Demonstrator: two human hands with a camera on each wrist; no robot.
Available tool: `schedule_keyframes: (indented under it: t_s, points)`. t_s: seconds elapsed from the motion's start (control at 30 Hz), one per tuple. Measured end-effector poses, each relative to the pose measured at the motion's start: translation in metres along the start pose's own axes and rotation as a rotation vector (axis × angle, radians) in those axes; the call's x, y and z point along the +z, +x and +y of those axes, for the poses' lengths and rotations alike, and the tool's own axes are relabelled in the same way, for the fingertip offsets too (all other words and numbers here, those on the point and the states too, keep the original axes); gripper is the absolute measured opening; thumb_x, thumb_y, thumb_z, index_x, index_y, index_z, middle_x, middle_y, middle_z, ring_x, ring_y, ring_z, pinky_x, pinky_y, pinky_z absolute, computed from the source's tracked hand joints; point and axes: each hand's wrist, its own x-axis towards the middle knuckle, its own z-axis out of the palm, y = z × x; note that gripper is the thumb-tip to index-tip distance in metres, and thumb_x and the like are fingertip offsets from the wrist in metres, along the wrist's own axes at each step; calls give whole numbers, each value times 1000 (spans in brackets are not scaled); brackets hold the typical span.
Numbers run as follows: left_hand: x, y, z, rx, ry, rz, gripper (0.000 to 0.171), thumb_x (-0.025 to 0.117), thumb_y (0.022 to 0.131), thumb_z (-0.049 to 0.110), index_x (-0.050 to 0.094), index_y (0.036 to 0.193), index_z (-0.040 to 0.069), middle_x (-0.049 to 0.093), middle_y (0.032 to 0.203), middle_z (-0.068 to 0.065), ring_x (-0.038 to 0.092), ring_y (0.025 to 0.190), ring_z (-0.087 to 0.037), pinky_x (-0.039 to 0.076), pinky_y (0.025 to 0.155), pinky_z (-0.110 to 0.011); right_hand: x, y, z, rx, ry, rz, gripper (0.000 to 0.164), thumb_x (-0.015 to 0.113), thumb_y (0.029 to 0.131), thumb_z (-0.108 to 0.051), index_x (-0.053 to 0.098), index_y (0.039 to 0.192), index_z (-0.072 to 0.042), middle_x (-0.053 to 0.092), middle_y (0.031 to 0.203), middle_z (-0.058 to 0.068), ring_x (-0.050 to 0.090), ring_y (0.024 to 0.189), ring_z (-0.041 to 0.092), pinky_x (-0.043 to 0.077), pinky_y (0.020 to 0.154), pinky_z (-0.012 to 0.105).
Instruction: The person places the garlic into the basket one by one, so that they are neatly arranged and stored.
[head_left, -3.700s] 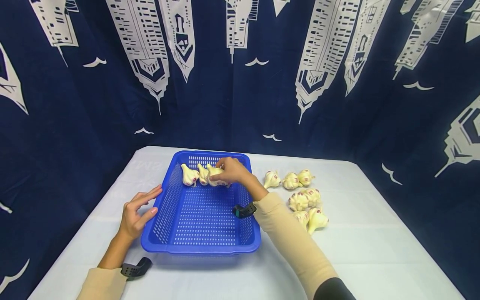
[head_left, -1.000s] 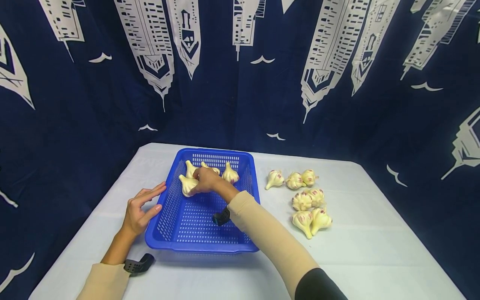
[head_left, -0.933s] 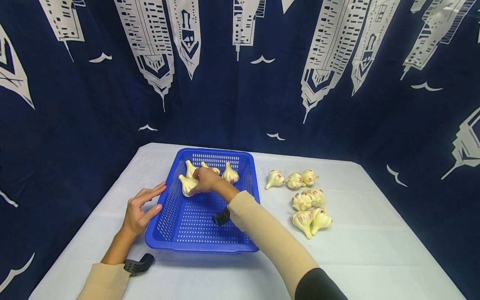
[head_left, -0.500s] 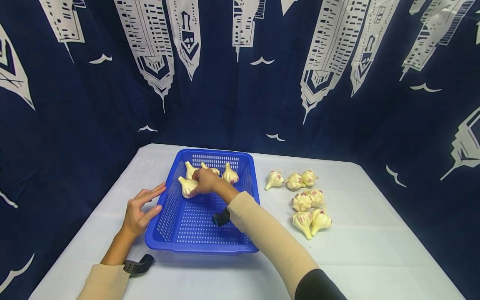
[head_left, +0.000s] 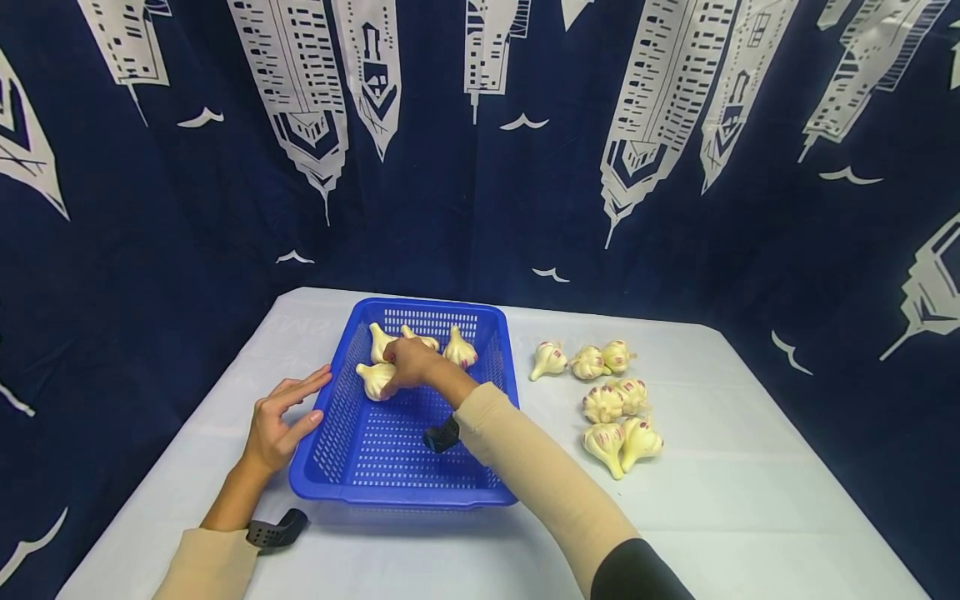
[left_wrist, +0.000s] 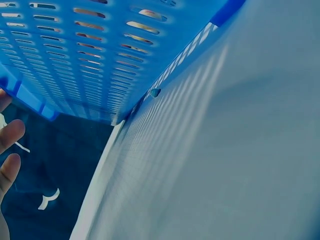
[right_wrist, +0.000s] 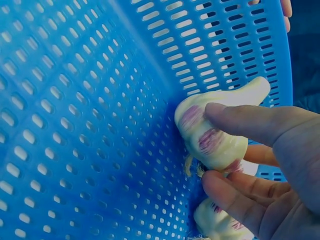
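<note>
A blue perforated plastic basket (head_left: 405, 497) holds several garlic bulbs. My right hand (head_left: 414, 362) is inside it and pinches a garlic bulb (head_left: 373, 380) near the left wall. In the right wrist view the thumb lies on the purple-streaked side of this held bulb (right_wrist: 200, 125), fingers at its root end, stem toward the wall. Behind the hand stand a garlic bulb (head_left: 381, 340), a partly covered one (head_left: 429, 341) and a third (head_left: 460, 350) to the right. My left hand (head_left: 273, 425) touches the basket's left rim, fingers extended.
Right of the basket, several garlic bulbs lie on the white-covered table (head_left: 712, 517): a far group (head_left: 589, 362), a middle pair (head_left: 603, 403) and a near pair (head_left: 641, 442). A dark blue curtain (head_left: 465, 208) with white building prints hangs behind the table.
My right hand has moved left and nearer from the basket's back, where bulbs stood close together. Over the last second the held bulb's stem has tipped lower toward the left. My left hand stays at the rim.
</note>
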Motion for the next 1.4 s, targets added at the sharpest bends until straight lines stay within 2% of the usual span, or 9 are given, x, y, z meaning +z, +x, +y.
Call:
schedule_keyframes:
  t_s: [0.27, 0.5, 0.8, 1.13, 1.27, 1.4]
  points:
    - [1, 0, -1, 9, -2, 9, 48, 60, 70, 5, 69, 116, -7, 65, 124, -20, 60, 84, -25, 39, 71, -24, 0, -1, 0, 11, -10, -25, 60, 89, 70, -30, 68, 121, -9, 69, 118, 1, 59, 114, 20, 42, 98, 35]
    - [1, 0, 0, 4, -4, 9, 48, 61, 70, 4, 69, 116, -7, 65, 125, -18, 60, 87, -15, 39, 70, -27, 0, -2, 1, -3, -37, -36, 43, 86, 74, -34, 72, 107, -11, 69, 95, -4, 58, 96, 15, 43, 87, 32]
    - [1, 0, 0, -4, -6, 12, 48, 61, 69, 3, 69, 116, -8, 65, 124, -19, 61, 85, -23, 39, 72, -24, 1, -3, 0, 31, -57, -22, 51, 84, 75, -40, 69, 112, -9, 69, 103, -1, 59, 100, 17, 44, 90, 33]
    - [5, -2, -5, 14, 2, 45, 49, 61, 66, 2, 70, 113, -9, 65, 121, -22, 60, 84, -18, 38, 72, -22, -9, -7, 0, 25, -80, -46, 60, 86, 74, -36, 66, 123, -8, 68, 116, 3, 60, 106, 19, 46, 92, 31]
    - [4, -2, -3, -8, -6, 25, 49, 60, 68, 3, 69, 115, -9, 64, 124, -19, 60, 85, -17, 37, 72, -22, -17, -11, 2, 28, -69, -53, 61, 86, 75, -32, 65, 126, -7, 66, 123, 5, 59, 115, 22, 45, 98, 31]
    - [3, -1, -1, -5, -6, 7, 49, 61, 70, 4, 68, 117, -8, 64, 125, -18, 60, 86, -19, 37, 73, -21, -24, -17, 6, 30, -57, -43, 62, 85, 77, -30, 62, 129, -5, 66, 123, 8, 59, 114, 23, 45, 97, 30]
